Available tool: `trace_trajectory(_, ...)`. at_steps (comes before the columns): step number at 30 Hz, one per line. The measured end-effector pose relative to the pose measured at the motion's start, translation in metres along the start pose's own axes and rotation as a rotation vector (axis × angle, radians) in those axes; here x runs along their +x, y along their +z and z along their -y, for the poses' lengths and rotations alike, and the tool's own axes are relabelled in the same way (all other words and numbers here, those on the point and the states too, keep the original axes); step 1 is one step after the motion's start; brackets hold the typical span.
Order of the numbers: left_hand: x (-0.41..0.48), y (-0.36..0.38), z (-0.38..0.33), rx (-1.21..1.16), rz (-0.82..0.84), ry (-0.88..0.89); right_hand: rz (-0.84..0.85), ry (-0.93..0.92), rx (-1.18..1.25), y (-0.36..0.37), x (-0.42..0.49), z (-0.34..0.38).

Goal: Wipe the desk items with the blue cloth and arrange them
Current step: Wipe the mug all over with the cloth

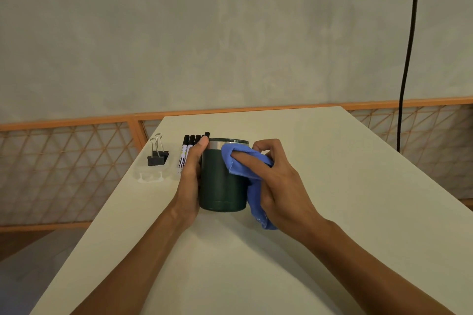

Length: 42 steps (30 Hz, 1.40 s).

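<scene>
A dark green mug (pixel 221 181) with a steel rim stands upright on the white desk (pixel 256 263). My left hand (pixel 190 174) grips its left side, thumb near the rim. My right hand (pixel 279 181) holds the blue cloth (pixel 245 163) bunched against the mug's right side, and a tail of cloth hangs down to the desk. Several black-capped markers (pixel 188 148) lie side by side just left of the mug, partly hidden behind my left hand. Black binder clips (pixel 156 155) sit in a clear tray (pixel 151 174) near the desk's left edge.
The desk's left edge runs diagonally close to the tray. An orange-framed lattice railing (pixel 64 161) stands behind and to the left. A black cable (pixel 408 54) hangs down at the right in front of the grey wall.
</scene>
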<state>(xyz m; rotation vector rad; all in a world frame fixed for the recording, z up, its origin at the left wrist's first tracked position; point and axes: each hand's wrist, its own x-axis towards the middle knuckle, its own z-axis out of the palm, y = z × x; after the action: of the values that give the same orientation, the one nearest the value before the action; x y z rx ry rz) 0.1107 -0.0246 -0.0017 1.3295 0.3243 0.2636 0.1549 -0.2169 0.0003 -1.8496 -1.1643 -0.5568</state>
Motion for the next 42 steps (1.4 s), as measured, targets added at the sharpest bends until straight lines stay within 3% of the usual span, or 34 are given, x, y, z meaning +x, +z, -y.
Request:
trace_trajectory(3,0.004,-0.001,0.001,-0.021,-0.012,0.022,0.026,0.007,0.031,0.0,-0.001,-0.006)
trace_trajectory(8,0.005,-0.003,0.004,-0.095,-0.021,0.02,0.176,-0.159,-0.222,0.002,-0.016,-0.012)
trace_trajectory(13,0.004,-0.004,0.0,-0.169,-0.035,0.019,0.292,-0.274,-0.321,0.001,-0.028,-0.014)
trace_trajectory(27,0.005,-0.009,-0.001,-0.229,-0.125,0.128,0.185,-0.286,-0.374,0.002,-0.025,-0.014)
trace_trajectory(33,0.004,-0.001,0.003,-0.268,-0.081,0.045,0.212,-0.315,-0.406,0.017,-0.029,-0.004)
trace_trajectory(37,0.0,-0.004,0.0,-0.187,-0.102,0.084,0.149,-0.253,-0.3,0.006,-0.025,-0.013)
trace_trajectory(42,-0.006,0.005,0.002,-0.158,-0.029,0.03,0.052,-0.047,0.038,-0.004,-0.016,-0.013)
